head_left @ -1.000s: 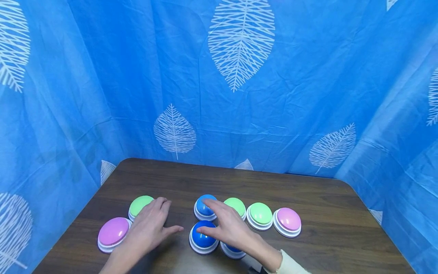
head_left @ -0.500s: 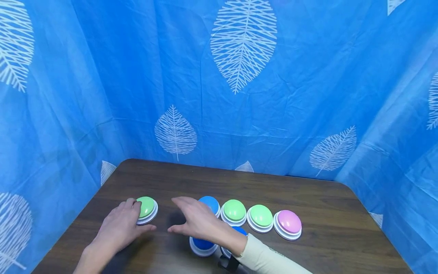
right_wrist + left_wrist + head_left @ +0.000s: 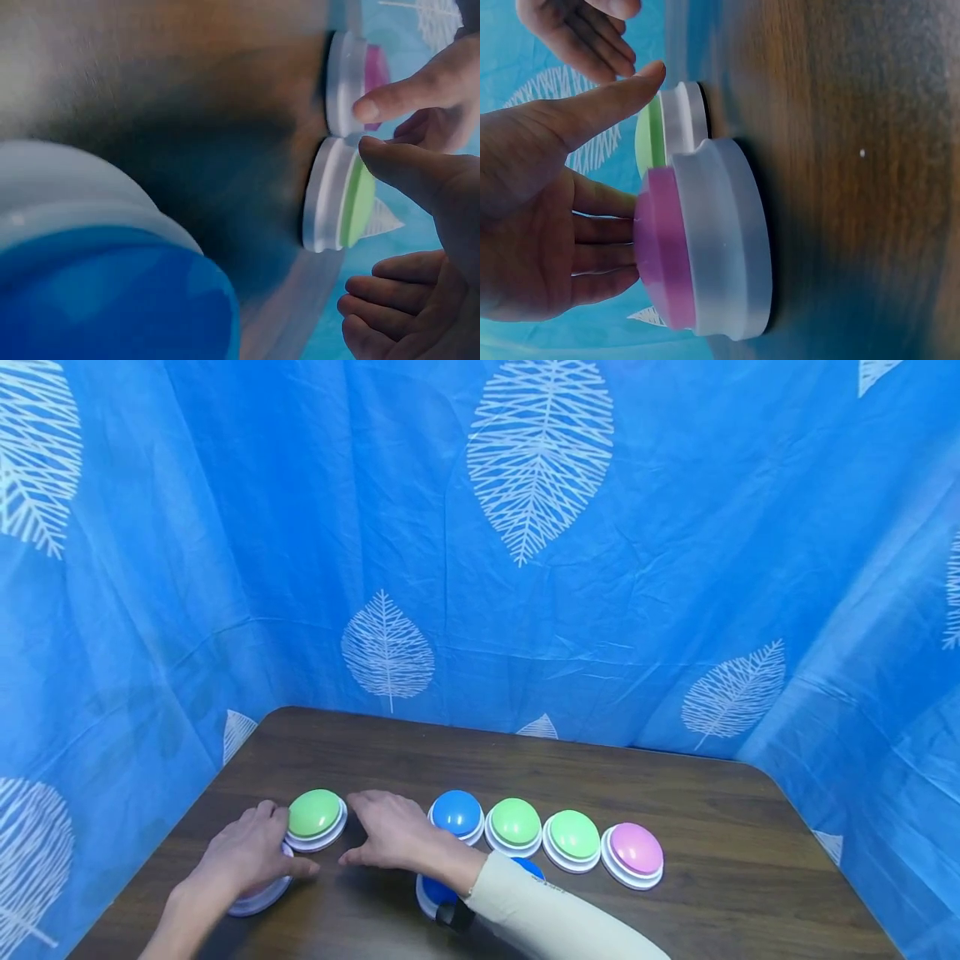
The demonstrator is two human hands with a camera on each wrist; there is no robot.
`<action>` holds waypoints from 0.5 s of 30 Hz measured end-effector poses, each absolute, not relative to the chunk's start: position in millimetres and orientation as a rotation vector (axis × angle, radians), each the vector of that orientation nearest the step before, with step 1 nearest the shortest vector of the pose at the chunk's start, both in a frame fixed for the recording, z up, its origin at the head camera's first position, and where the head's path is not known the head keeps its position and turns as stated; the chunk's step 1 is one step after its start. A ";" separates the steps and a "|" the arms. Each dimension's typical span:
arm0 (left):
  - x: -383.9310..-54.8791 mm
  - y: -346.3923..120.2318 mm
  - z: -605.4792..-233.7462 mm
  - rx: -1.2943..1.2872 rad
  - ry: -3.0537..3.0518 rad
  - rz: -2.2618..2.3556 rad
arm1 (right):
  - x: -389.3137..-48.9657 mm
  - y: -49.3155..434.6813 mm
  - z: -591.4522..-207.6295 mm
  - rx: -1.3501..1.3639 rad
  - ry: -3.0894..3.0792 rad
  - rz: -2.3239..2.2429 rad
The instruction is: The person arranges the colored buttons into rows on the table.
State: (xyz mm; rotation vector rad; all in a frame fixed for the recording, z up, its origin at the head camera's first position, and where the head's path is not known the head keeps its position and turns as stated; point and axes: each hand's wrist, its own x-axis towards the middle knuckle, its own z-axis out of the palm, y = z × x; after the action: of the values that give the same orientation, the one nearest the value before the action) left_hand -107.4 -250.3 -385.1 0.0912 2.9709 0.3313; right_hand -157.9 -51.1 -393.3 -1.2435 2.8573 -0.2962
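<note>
My left hand (image 3: 242, 853) hovers over a pink dome button (image 3: 666, 247) with a white base, its fingers extended and thumb held apart. In the head view the hand hides most of that button; whether the fingers touch the dome, I cannot tell. Just behind it sits a green dome button (image 3: 315, 814). To the right of this green button is my right hand (image 3: 392, 832), fingers loosely extended and thumb spread, holding nothing. Its forearm passes over a dark blue button (image 3: 437, 893), partly covered.
Right of the hands stand a lighter blue button (image 3: 457, 814), two green buttons (image 3: 515, 823) and a pink button (image 3: 635, 849) in a row. Another dark blue button (image 3: 529, 867) peeks out behind the sleeve (image 3: 551, 910). A blue leaf-print curtain (image 3: 450, 568) borders the brown table (image 3: 712, 827).
Both hands have moved left. The left hand has gone from beside the left green button to over the pink one; the right hand has come from above the blue buttons toward that green button.
</note>
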 end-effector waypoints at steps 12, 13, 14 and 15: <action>-115.4 -261.5 -388.1 0.092 2.989 0.366 | -172.2 -77.5 -401.6 -1.115 2.861 -0.182; -116.0 -262.3 -388.5 0.094 2.987 0.368 | -172.9 -79.0 -402.6 -1.104 2.855 -0.177; -116.3 -263.2 -389.0 0.093 2.983 0.375 | -173.7 -80.8 -403.4 -1.092 2.849 -0.170; -116.8 -264.0 -389.8 0.091 2.978 0.383 | -174.6 -82.4 -404.4 -1.085 2.845 -0.158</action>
State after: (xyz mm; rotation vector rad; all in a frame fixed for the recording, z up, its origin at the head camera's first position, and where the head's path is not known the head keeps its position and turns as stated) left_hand -116.8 -264.0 -389.8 0.0912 2.9780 0.3831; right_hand -174.6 -82.4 -404.4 -1.0849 2.8449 -0.1576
